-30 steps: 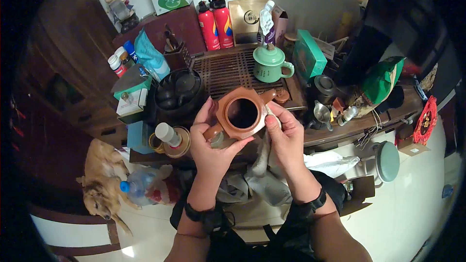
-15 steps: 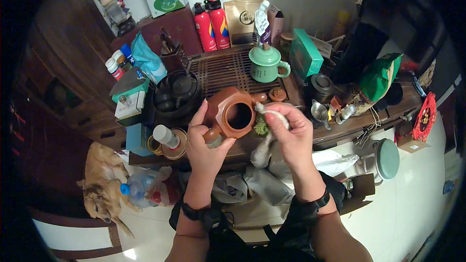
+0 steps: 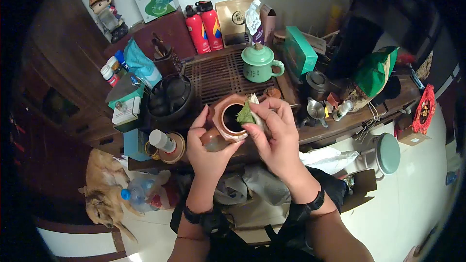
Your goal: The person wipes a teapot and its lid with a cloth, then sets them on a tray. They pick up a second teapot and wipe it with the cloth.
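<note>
My left hand (image 3: 208,153) is closed around the handle side of a reddish-brown clay teapot (image 3: 217,114). The lidless pot is tilted so its round, dark opening faces me. At the right side of that opening, my right hand (image 3: 276,133) pinches a green-and-white cloth (image 3: 246,113). The cloth's green part overlaps the rim; whether any of it reaches inside cannot be made out. Just behind my right fingers lies the small clay lid (image 3: 273,91), partly hidden. A green lidded mug (image 3: 257,68) stands behind the teapot on a slatted tea tray (image 3: 208,75).
To the left are a black bowl (image 3: 167,98) with dark cups and a white-capped container (image 3: 162,140). A steel cup (image 3: 315,110) and a teal box (image 3: 300,51) stand right. A dog (image 3: 104,184) lies on the floor beside a large plastic bottle (image 3: 138,194).
My right hand has moved left, bringing the cloth from beside the teapot onto its rim. The teapot is tilted differently in my left hand. The head view has shifted slightly.
</note>
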A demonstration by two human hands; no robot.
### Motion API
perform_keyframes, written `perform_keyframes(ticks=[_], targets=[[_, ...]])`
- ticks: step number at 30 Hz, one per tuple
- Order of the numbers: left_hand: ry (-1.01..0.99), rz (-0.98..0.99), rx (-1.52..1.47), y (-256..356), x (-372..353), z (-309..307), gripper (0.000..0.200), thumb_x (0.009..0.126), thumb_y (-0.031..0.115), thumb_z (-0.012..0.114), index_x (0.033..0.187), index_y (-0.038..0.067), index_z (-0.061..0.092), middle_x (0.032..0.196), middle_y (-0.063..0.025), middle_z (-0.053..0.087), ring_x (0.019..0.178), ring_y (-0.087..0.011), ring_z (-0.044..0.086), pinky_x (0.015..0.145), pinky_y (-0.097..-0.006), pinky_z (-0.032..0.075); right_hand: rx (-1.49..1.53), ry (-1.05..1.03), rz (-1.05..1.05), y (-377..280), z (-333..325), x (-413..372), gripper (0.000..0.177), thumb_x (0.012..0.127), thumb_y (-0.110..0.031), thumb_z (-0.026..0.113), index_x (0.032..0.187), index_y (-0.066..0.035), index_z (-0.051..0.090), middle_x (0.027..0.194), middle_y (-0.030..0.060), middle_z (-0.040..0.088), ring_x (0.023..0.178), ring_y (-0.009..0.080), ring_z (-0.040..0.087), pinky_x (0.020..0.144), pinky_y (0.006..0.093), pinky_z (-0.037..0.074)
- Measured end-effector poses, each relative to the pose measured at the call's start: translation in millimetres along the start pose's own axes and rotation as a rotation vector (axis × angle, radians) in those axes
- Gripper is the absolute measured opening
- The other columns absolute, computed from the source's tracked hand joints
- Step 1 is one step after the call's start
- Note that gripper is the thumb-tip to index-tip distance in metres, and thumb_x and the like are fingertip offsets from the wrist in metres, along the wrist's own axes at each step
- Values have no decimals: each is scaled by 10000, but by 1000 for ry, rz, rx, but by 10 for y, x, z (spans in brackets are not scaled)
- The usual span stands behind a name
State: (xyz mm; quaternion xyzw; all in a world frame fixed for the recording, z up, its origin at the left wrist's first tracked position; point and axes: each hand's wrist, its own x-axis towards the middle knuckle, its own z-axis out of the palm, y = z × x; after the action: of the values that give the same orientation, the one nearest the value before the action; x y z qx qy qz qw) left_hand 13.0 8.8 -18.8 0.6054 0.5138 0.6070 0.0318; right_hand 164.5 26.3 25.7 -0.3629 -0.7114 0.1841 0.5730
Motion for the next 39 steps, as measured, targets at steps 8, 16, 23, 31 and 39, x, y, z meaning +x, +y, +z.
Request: perform_keyframes(ticks=[8, 16, 23, 31, 39], targets=[[33, -160, -186, -6, -33, 22, 701, 496, 106, 871, 978, 3, 372, 1232, -219, 453, 1058, -224, 524, 888, -325, 457, 141, -21, 127, 39, 81, -62, 361, 756, -102, 676, 1080, -17, 541, 1002, 134, 501, 926, 257, 517, 809, 318, 418], [-37, -451, -471, 5, -28, -73, 766, 478, 108, 882, 1029, 21, 356, 1103, -113, 485, 988, -171, 547, 844, -291, 488, 419, -84, 158, 186, 16, -8, 201, 828, -17, 564, 1028, -17, 572, 988, 88, 519, 944, 184, 506, 835, 265, 400], [71, -501, -749, -131, -14, -113, 724, 497, 68, 865, 1001, 46, 346, 1035, -86, 496, 992, -188, 544, 877, -334, 477, 372, -171, 209, 296, -18, -12, 172, 848, -47, 544, 1014, -7, 566, 987, 97, 534, 924, 183, 521, 820, 268, 409], [34, -503, -805, -118, 14, -118, 577, 579, 36, 819, 901, 66, 341, 1012, -85, 507, 978, -189, 547, 884, -353, 473, 661, 73, 330, 138, -72, 32, 160, 832, -47, 564, 989, -14, 570, 1000, 87, 535, 907, 172, 525, 804, 264, 411], [-108, -499, -678, 43, -144, 22, 318, 834, 236, 634, 1006, 50, 442, 986, -24, 534, 914, -116, 545, 780, -292, 475, 158, 92, -7, 216, 81, -8, 141, 778, -47, 626, 919, -45, 631, 957, 80, 540, 884, 194, 507, 789, 278, 409]])
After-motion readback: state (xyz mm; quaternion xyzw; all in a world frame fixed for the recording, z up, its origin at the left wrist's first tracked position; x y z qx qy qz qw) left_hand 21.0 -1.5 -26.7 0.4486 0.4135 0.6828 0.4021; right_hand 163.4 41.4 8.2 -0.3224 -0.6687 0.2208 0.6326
